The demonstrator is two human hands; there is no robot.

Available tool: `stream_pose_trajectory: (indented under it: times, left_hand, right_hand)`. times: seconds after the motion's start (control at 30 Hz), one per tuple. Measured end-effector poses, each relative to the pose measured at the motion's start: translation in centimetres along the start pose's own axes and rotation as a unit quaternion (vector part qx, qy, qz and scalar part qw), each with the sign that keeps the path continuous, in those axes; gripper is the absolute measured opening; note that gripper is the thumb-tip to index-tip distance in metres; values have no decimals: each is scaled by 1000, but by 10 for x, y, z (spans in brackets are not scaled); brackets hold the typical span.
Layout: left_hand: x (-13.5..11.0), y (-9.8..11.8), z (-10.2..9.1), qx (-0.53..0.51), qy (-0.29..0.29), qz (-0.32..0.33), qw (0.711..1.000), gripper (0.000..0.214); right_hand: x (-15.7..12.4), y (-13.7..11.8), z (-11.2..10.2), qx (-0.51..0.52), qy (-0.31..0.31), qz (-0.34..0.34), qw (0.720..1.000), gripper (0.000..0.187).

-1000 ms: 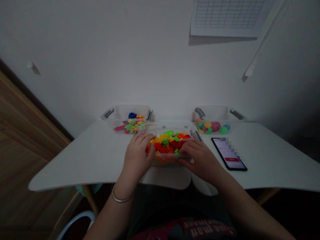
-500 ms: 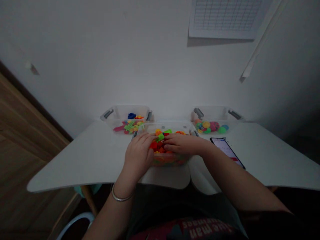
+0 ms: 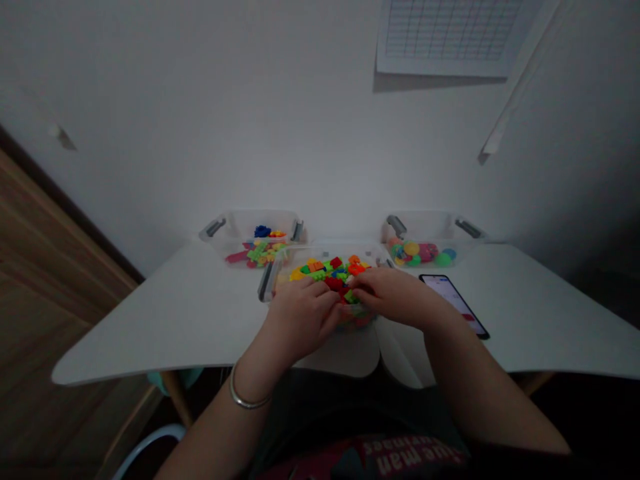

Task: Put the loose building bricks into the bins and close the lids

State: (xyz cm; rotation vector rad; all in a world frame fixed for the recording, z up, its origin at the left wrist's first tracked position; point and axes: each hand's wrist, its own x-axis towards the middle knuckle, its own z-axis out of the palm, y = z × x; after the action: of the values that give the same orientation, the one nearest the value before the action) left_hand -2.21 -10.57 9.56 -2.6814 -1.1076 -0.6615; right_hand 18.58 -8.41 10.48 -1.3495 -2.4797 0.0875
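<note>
Reaching into the middle tub [image 3: 270, 280], your left hand [image 3: 300, 323] and right hand [image 3: 395, 297] curve in over the toy bricks [image 3: 330, 270] from either side. The fingers of each hand bend down among the pile, and the fingertips [image 3: 356, 281] of your right hand come close to those of your left just above the red bricks. Both hands look closed in on the bricks, but your fingers hide the contact, so you can't tell whether either hand is gripping a piece.

The tub is clear plastic with a grey handle at its left end, and it sits at the middle of the counter [image 3: 165, 320], near the front edge. The bricks fill it in a loose, jumbled heap of red, orange, yellow, green and a little blue, and their studs show on the top pieces.

Behind it, toward the counter's back edge, stand two more clear tubs. The left tub [image 3: 235, 227] holds smaller pieces [image 3: 263, 253] in blue, green, yellow and pink, and the right tub [image 3: 425, 223] holds round balls [image 3: 425, 252] in yellow, pink, green and blue. A phone [image 3: 453, 303] with a lit screen lies angled on the counter, to the right of your right hand. A metal bangle [image 3: 249, 399] circles your left wrist.
</note>
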Motion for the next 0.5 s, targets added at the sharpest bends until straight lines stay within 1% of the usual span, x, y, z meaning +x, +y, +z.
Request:
stream_pose_trajectory:
  times: [0.1, 0.17, 0.23, 0.27, 0.33, 0.4, 0.47, 0.5]
  left_hand:
    - [6, 1, 5, -9, -32, -39, 999, 37]
    - [7, 1, 7, -18, -38, -63, 997, 41]
    - [7, 0, 7, -19, -30, -73, 997, 41]
    - [6, -1, 7, -17, -26, -73, 997, 40]
    - [5, -2, 5, -10, -30, -67, 997, 38]
    - [4, -4, 1, 0, -42, -66, 997, 36]
    - [3, -6, -1, 10, -41, -68, 997, 34]
    - [2, -8, -2, 16, -32, -70, 997, 33]
  right_hand:
    - [4, -4, 3, 26, -13, -9, 1000, 19]
    - [7, -5, 3, 40, -22, -14, 999, 20]
    - [6, -3, 2, 45, -12, -14, 999, 19]
    - [5, -1, 1, 45, 5, -12, 999, 19]
    - [3, 6, 3, 49, 63, -11, 997, 18]
    - [0, 18, 9, 68, 155, 7, 986, 21]
    - [-1, 33, 19, 112, 262, 61, 957, 25]
    - [-1, 40, 26, 145, 298, 93, 939, 29]
